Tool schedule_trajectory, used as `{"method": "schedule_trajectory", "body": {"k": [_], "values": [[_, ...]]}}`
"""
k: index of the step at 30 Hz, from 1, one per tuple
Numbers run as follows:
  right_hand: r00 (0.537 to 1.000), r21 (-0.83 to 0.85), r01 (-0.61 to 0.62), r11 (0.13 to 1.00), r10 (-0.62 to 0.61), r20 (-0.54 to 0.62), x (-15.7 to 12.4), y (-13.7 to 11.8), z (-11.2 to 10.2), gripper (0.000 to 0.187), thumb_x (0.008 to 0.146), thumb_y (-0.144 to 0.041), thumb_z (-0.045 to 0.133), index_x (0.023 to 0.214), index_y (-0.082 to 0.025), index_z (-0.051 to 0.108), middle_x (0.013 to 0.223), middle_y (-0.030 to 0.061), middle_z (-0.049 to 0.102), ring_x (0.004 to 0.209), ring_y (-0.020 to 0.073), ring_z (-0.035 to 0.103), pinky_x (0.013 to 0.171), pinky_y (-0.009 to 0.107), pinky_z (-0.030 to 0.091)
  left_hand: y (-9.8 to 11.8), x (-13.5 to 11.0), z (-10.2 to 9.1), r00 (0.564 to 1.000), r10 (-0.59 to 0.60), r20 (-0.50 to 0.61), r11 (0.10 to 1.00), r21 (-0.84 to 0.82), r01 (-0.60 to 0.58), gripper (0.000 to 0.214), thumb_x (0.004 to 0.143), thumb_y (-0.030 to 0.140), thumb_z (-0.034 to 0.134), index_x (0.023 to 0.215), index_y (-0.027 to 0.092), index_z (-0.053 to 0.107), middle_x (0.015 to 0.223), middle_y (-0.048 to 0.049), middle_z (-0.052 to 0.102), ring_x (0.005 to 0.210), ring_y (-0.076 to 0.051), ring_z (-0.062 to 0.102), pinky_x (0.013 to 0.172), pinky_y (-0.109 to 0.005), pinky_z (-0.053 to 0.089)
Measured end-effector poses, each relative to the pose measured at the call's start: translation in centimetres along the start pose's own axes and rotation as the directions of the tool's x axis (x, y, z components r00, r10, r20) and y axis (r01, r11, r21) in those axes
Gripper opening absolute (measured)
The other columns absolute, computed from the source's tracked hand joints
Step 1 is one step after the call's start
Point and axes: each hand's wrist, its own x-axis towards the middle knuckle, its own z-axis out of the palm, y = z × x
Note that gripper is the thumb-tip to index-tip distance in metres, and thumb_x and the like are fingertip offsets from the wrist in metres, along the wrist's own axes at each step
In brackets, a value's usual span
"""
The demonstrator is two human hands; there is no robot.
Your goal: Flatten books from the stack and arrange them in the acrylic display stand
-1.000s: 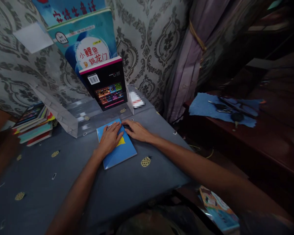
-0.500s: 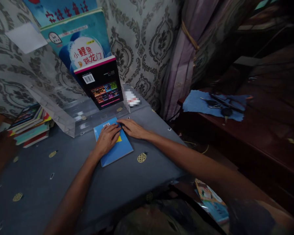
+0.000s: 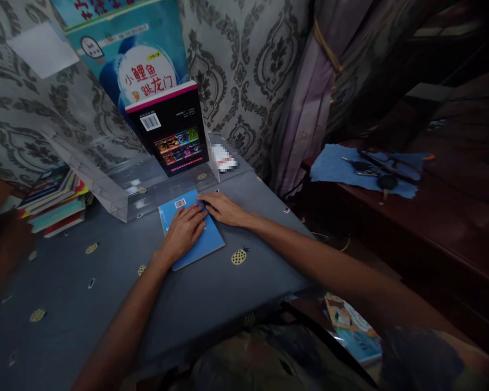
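A blue book (image 3: pixel 206 243) with a barcode near its top lies flat on the patterned grey tablecloth. My left hand (image 3: pixel 184 231) rests on its cover, palm down with the fingers stretched out. At the book's upper right edge is my right hand (image 3: pixel 224 209), its fingers bent and its fingertips over the cover close to the left fingertips. Something small and dark shows under those right fingers; what it is I cannot make out. Just beyond the blue book, a black book (image 3: pixel 175 133) with a barcode stands upright in a clear plastic rack (image 3: pixel 116 203).
Behind the black book stands a teal picture book (image 3: pixel 146 65). A pile of books (image 3: pixel 59 206) lies left of the rack. On the dark red furniture at right, a blue cloth (image 3: pixel 330 168) bears glasses and keys. More books (image 3: pixel 352 328) lie below the table's front edge.
The camera view has shifted slightly. My left hand has slid a little to the right across the cover, showing more of the barcode and hiding the yellow patch. The right hand stays at the book's edge.
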Motion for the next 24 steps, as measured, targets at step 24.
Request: {"method": "schedule_trajectory", "body": {"k": [24], "values": [[0.998, -0.023, 0.005, 1.000, -0.003, 0.066, -0.2, -0.3, -0.5, 0.041, 0.094, -0.019, 0.053, 0.135, -0.022, 0.055, 0.144, 0.0106, 0.057, 0.137, 0.0244, 0.049, 0.114, 0.050, 0.039, 2.7, -1.6, -0.7, 0.995, 0.099, -0.033, 0.995, -0.017, -0.099, 0.033, 0.100, 0.029, 0.045, 0.126, 0.020, 0.065, 0.124, -0.0123, 0.067, 0.117, -0.026, 0.060, 0.103, -0.050, 0.048]]}}
